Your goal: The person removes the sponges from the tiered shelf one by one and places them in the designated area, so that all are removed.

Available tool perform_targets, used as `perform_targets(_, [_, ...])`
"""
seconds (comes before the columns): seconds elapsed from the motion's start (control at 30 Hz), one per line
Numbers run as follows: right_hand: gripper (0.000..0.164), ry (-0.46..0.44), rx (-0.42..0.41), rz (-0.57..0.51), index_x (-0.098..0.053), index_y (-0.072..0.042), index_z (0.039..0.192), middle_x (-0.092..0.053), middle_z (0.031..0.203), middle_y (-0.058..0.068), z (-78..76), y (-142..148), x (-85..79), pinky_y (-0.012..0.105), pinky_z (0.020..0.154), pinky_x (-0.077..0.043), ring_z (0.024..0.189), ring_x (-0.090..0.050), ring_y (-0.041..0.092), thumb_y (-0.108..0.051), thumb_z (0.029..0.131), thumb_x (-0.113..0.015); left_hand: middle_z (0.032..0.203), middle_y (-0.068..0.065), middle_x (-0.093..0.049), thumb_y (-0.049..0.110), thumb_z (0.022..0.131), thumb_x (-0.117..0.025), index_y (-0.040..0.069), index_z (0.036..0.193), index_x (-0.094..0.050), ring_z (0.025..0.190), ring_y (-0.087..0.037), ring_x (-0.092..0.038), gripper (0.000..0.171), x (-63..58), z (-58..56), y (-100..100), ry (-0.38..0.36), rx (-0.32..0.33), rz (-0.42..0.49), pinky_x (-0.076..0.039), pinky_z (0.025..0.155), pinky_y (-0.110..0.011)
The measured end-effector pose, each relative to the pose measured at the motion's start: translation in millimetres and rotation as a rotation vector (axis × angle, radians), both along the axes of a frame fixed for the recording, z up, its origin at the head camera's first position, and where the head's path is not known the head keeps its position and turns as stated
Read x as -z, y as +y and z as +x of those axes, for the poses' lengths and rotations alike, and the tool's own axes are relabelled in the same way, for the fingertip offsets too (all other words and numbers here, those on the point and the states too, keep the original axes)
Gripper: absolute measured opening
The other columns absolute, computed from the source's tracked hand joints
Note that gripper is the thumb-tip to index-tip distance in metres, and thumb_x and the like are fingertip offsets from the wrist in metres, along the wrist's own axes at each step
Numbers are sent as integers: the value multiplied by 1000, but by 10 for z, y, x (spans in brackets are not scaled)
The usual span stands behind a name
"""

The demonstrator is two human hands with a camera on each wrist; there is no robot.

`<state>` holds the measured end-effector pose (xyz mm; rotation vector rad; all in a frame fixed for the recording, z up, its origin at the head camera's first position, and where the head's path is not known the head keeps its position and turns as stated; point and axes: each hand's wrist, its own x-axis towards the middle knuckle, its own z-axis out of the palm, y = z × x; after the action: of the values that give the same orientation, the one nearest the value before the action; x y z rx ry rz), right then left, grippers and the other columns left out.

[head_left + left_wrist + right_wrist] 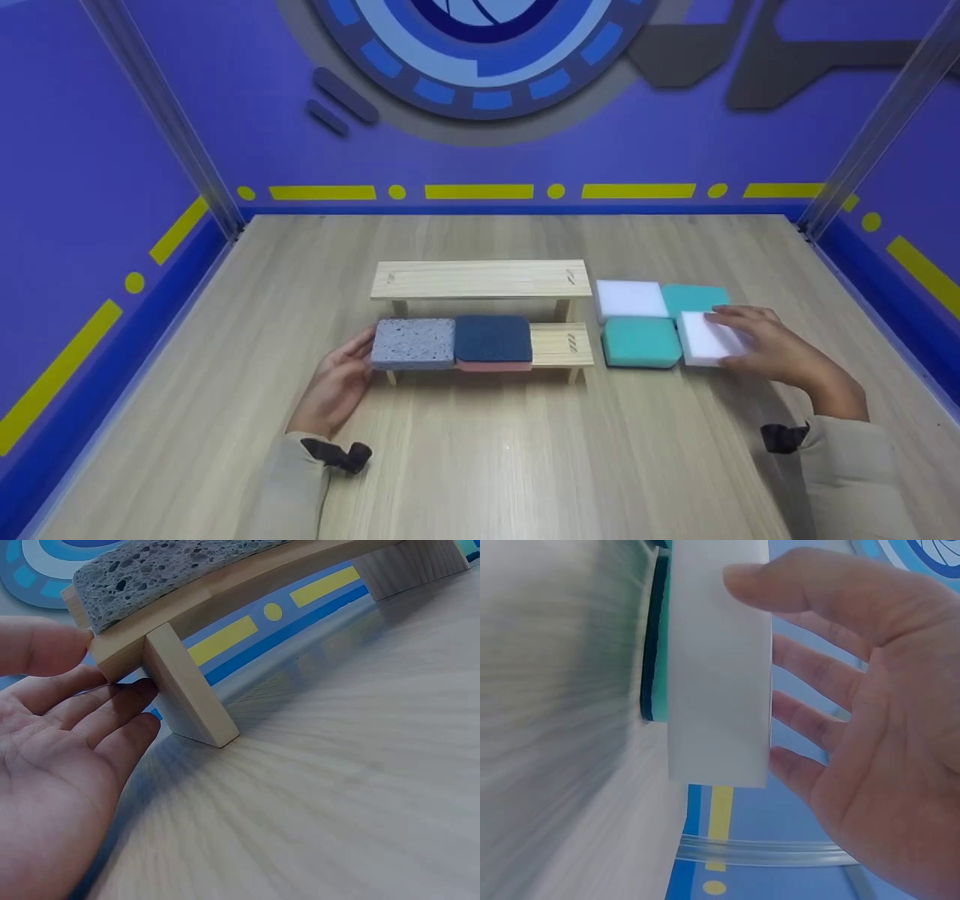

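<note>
Beginning at the left end of the front shelf (559, 343), you have your left grip (337, 386) fairly wide: the thumb tip is at the plank's end and the nearly straight fingers reach in below it, close to the left leg (187, 694), though you cannot tell whether they touch that leg. On the front shelf's left end, just beside this grip, a grey speckled block (413, 343) lies flat. Next along, on the middle of the front shelf and right beside the block, lies a sponge with a navy top and a pink underside (493, 337); pale wood shows on the shelf to the right of it. Behind the front shelf and roughly parallel to it stands the rear shelf (480, 280). To the right of the front shelf, on the bench (487, 465), you have a loose block of four: a white sponge (631, 300) far left, a teal sponge (641, 341) near left, another teal one (696, 295) far right, and the near-right white sponge (705, 337), farther from the front shelf than its near-left neighbour. Your right grip (776, 352) holds that last one, thumb on its near face, fingers across the top and far side; whether it touches the bench, you cannot tell.
</note>
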<state>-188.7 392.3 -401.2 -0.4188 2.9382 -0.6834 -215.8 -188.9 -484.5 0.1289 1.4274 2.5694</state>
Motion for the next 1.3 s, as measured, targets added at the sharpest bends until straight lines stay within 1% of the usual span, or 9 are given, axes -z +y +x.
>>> perform_targets(0.2, [65,-11,3,1,-44,4,139,-32,145,34,-18,14,36,73,97,-30,130,-22,54,-12,82,-70,155,-27,-19,-20,78,-31,-11,148,-17,118,-13,-57,71,-12,-1,-5,2,18,-20,-47,100,-23])
perform_targets(0.47, [64,-10,-12,7,-44,7,138,-34,143,35,-35,30,104,73,97,-30,130,-23,56,-10,81,-69,156,-28,-14,-21,79,-31,-11,148,-15,119,-13,-56,72,-10,-2,-11,13,33,-17,-46,102,-23])
perform_targets(0.6, [64,-7,-15,1,-45,8,137,-35,143,36,-47,33,126,72,98,-30,130,-23,56,-11,81,-71,156,-27,-16,-21,79,-31,-11,148,-16,118,-12,-56,71,-7,6,-8,7,26,-10,-47,100,-22])
perform_targets(0.8, [65,8,-30,-12,-46,8,136,-37,141,36,-66,27,134,72,98,-30,129,-24,55,-12,80,-73,150,-21,-33,-21,79,-30,-12,147,-19,117,-12,-57,70,-12,9,4,0,-2,-11,-48,97,-21])
perform_targets(0.9, [66,7,-31,-5,-46,9,136,-37,141,36,-75,26,140,72,99,-29,129,-25,55,-13,80,-74,148,-19,-36,-21,79,-31,-11,147,-20,117,-12,-57,70,-12,9,5,-5,-5,-12,-48,97,-21])
perform_targets(1.13, [66,-3,-38,-7,-45,9,136,-36,142,36,-80,36,163,72,98,-29,129,-24,56,-12,81,-73,152,-26,-28,-21,79,-29,-12,147,-18,118,-14,-56,70,-14,1,5,6,0,-11,-46,102,-23])
perform_targets(1.3, [66,-5,-44,-8,-45,9,136,-36,142,36,-82,37,172,73,99,-28,130,-24,57,-12,81,-72,154,-27,-22,-21,79,-29,-11,147,-19,117,-14,-57,70,-13,8,8,-11,-3,9,-47,99,-22])
